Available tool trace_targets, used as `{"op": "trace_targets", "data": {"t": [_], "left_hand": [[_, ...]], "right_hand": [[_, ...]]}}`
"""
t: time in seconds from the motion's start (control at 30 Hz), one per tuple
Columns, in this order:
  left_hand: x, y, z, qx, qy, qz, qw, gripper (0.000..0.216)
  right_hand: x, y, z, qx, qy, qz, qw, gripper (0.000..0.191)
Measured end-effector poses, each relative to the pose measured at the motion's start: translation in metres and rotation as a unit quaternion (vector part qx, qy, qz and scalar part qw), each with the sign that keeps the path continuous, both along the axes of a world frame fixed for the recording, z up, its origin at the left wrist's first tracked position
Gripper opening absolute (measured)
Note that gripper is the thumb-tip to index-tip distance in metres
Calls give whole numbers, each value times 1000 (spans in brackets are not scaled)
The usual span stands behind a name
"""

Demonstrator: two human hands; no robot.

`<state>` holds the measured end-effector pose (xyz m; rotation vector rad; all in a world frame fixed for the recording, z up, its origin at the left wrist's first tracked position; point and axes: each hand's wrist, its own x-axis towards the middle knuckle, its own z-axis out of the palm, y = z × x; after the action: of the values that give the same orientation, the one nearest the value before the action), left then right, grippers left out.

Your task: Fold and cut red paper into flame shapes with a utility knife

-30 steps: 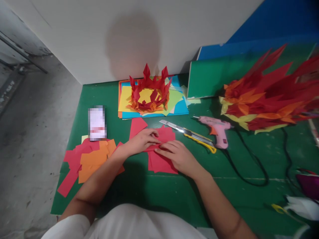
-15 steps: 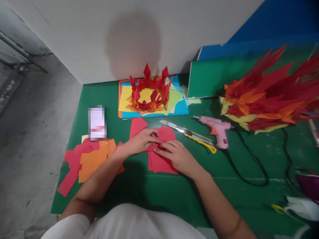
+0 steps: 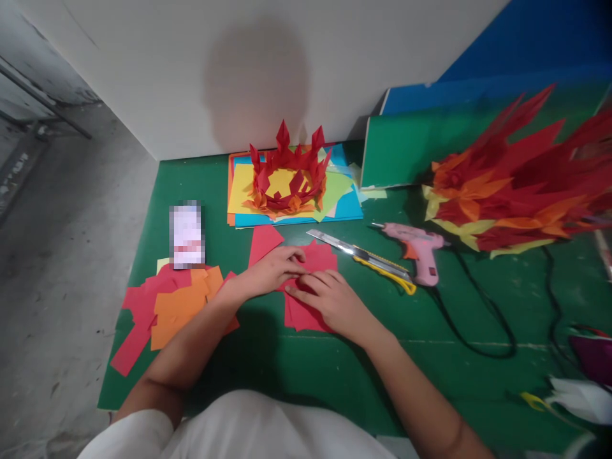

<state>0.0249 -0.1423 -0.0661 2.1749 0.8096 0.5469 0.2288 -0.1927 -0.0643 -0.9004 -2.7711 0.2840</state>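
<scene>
My left hand [image 3: 271,270] and my right hand [image 3: 329,298] meet over a small stack of red paper squares [image 3: 306,317] on the green mat [image 3: 335,373]. Both press and pinch a folded red paper [image 3: 292,282] between their fingertips. The left fingers curl over its upper edge, while the right fingers lie along the fold, pointing left. Much of the folded piece is hidden under the hands.
A red and orange paper crown [image 3: 287,182] sits on coloured sheets at the back. A utility knife [image 3: 363,258] and a pink glue gun [image 3: 415,245] with its black cord lie to the right. Red and orange scraps [image 3: 172,306] lie left, and a large paper flame piece [image 3: 516,185] right.
My right hand has slid a little to the left along the fold, toward the left hand. The left hand has stayed in place.
</scene>
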Motion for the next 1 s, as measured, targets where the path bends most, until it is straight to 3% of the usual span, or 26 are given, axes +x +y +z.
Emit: {"op": "trace_targets", "data": {"t": [0.33, 0.67, 1.0], "left_hand": [[0, 1, -6, 15, -5, 1, 1000, 28], [-3, 1, -5, -17, -13, -17, 1000, 34], [-3, 3, -7, -12, -28, -19, 999, 34]], "right_hand": [[-11, -2, -2, -9, -1, 8, 1000, 44], [-13, -3, -7, -28, 12, -14, 999, 49], [-18, -4, 5, -46, -5, -25, 999, 40]]}}
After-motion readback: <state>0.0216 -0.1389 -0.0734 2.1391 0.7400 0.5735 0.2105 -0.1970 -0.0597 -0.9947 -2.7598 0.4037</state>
